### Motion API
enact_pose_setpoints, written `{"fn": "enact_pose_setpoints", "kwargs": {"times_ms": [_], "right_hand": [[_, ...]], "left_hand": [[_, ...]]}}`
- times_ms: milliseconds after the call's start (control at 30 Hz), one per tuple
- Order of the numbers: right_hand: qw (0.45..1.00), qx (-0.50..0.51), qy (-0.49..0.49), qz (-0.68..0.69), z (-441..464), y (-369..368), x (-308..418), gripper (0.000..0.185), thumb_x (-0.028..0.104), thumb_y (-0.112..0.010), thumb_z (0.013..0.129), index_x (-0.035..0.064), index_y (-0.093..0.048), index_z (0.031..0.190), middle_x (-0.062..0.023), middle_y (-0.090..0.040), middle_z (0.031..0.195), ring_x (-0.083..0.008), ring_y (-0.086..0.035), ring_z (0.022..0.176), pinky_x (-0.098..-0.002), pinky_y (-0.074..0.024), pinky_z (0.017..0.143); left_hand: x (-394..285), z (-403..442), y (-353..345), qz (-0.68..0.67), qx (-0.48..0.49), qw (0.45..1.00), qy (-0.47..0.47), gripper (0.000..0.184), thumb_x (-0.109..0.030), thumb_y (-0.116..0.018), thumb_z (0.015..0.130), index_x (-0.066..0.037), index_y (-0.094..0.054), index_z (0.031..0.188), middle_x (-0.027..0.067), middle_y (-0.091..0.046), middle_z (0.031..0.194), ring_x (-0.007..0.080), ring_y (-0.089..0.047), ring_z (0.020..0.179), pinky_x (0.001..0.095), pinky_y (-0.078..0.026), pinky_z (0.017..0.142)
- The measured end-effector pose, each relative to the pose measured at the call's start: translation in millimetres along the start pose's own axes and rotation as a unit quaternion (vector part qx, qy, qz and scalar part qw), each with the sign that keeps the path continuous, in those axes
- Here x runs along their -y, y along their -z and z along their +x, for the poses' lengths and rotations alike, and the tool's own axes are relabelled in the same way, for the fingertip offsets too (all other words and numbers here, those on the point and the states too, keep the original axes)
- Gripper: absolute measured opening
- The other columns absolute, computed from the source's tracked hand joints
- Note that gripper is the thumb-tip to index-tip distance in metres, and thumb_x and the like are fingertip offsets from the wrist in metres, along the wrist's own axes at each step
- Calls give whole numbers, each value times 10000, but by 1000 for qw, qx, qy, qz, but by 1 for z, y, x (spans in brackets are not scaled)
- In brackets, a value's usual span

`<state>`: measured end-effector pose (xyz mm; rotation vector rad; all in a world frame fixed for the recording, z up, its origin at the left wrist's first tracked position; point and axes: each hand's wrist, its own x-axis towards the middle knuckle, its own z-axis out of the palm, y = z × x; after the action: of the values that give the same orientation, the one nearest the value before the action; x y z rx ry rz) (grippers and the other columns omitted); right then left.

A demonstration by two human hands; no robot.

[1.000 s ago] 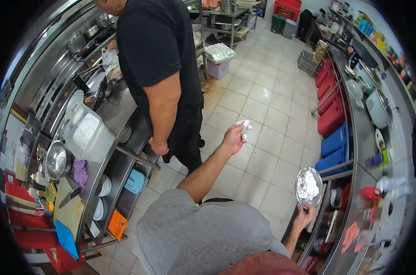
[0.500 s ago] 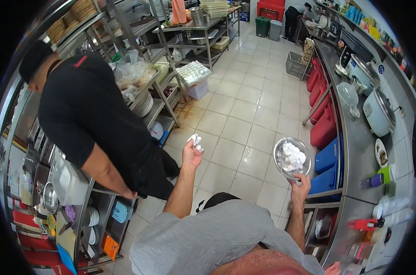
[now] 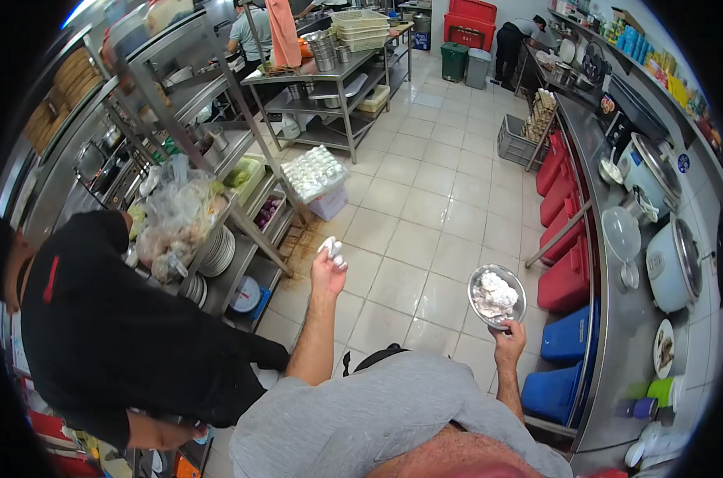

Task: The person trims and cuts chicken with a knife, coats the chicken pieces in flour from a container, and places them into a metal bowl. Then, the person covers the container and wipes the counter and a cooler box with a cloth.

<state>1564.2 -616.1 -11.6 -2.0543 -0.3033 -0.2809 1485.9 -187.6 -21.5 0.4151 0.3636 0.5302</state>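
Note:
My right hand [image 3: 509, 344] grips the near rim of a round metal bowl [image 3: 476, 309], thumb side up, and holds it out over the floor. Inside the bowl lies a heap of white, floury lumps [image 3: 495, 295]; what is under the coating cannot be made out. My left hand [image 3: 328, 271] is raised at centre-left, well apart from the bowl. Its fingertips are thickly coated in white and stand partly spread, with no separate thing visible in them.
A person in black [image 3: 130, 319] bends close on my left beside steel shelving [image 3: 258, 231]. Egg trays [image 3: 315, 172] sit on a white box. Along the right runs a steel counter [image 3: 616, 350] with cookers above red bins [image 3: 564, 275] and blue bins [image 3: 567, 333]. Tiled floor [image 3: 425, 207] stretches ahead.
My view has shifted, and I am further along the aisle. The bowl sits slightly lower and more to the left in view. The person in black has bent lower and appears further left.

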Motion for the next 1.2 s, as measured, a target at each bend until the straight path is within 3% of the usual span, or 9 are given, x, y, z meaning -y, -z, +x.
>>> {"fn": "enact_pose_setpoints", "kwargs": {"times_ms": [200, 333, 467, 733, 1067, 1133, 1200], "right_hand": [[999, -25, -31, -21, 117, -34, -43, 231, 23, -741, 608, 50, -587, 778, -56, -531, 798, -185, -503, 702, -291, -404, 606], [999, -25, -36, 3, 210, -64, -75, 228, 31, -744, 614, 47, -591, 781, -54, -529, 797, -186, -503, 696, -285, -405, 602], [1000, 0, -18, 21, 310, -92, -94, 231, 30, -745, 613, 37, -586, 780, -57, -517, 786, -186, -505, 700, -287, -407, 607], [993, 72, 75, 57, 538, -162, -102, 227, 16, -732, 604, 42, -574, 765, -42, -505, 772, -173, -498, 708, -284, -406, 625], [992, 91, 38, 83, 731, -288, -139, 228, 24, -739, 610, 38, -577, 770, -47, -507, 784, -176, -508, 716, -295, -417, 629], [995, 89, 23, 36, 769, -306, -146, 237, 44, -744, 605, 33, -575, 771, -56, -498, 775, -179, -497, 697, -299, -410, 616], [996, 80, 10, 22, 804, -317, -160, 241, 47, -744, 603, 32, -575, 773, -59, -497, 775, -180, -495, 694, -300, -409, 614]], "left_hand": [[32, 132, -86, 25, -17, 1000, -2, 241, -224, -420, 910, -102, -515, 1095, -2, -554, 789, 109, -446, 564, 253, -362, 505], [61, 211, -83, 24, -39, 999, -10, 236, -219, -427, 906, -102, -516, 1090, 1, -565, 804, 107, -451, 558, 250, -364, 505], [77, 267, -68, -8, -71, 997, -39, 204, -215, -437, 900, -115, -525, 1053, 1, -585, 819, 98, -443, 541, 244, -353, 496], [107, 393, -137, -16, -168, 979, -112, 112, -198, -503, 863, -135, -564, 932, -34, -600, 803, 89, -429, 534, 238, -331, 490], [141, 641, -170, -31, -143, 986, -83, 161, -210, -443, 891, -133, -532, 1000, -7, -573, 823, 95, -436, 566, 243, -347, 492], [135, 702, -184, -39, -158, 984, -76, 166, -210, -443, 892, -131, -528, 1010, -3, -571, 836, 96, -437, 567, 243, -350, 494], [133, 770, -211, -15, -105, 993, -59, 191, -215, -450, 891, -126, -514, 1048, 2, -570, 861, 99, -440, 569, 246, -358, 498]]}}
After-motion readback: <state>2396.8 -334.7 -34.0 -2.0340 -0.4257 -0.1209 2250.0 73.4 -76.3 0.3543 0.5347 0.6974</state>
